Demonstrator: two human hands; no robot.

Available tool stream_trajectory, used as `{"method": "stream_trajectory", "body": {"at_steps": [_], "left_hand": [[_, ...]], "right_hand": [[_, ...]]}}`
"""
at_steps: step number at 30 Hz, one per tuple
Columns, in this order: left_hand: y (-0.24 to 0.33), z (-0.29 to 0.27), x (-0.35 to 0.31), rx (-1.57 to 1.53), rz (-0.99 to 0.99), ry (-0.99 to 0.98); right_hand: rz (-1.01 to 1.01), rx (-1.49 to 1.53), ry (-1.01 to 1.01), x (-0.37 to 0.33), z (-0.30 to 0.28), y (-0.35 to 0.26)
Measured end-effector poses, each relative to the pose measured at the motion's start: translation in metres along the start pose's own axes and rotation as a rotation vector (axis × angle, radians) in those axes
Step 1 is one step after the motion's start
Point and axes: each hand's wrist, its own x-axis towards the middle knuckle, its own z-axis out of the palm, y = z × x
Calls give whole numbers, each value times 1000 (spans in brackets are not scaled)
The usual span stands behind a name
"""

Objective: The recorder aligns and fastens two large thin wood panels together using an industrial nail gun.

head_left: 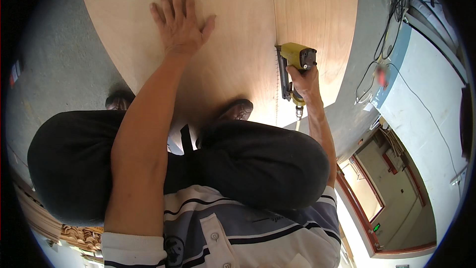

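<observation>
My left hand lies flat on a large light-brown plywood sheet, fingers spread. To its right, my right hand grips a yellow and black pneumatic stapler by its handle. The tool's nose rests at a seam where the sheet meets a second plywood piece. Along that seam, below the nose, runs a line of small marks, too fine to make out singly. A pale air hose leaves the fitting at the handle's lower end and passes behind my knee.
My brown shoe is on the plywood between my bent knees; another shoe is at the sheet's left edge. Dark cables hang at the upper right beside a pale panel. A doorway stands at the lower right.
</observation>
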Motion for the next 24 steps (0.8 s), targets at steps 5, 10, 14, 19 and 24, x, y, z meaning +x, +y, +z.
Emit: {"method": "stream_trajectory", "body": {"at_steps": [5,10,14,19,24], "left_hand": [[0,1,-1,-25,7,23],[-3,-2,0,-57,1,15],[0,-4,2,-76,7,18],[-3,-7,-1,-56,-13,0],[-3,-6,0,-37,-12,-27]], "right_hand": [[8,25,-17,7,0,-4],[-7,53,-22,12,1,-8],[48,21,-12,11,-2,-21],[39,76,-39,16,2,-29],[56,61,-14,23,2,-40]]}}
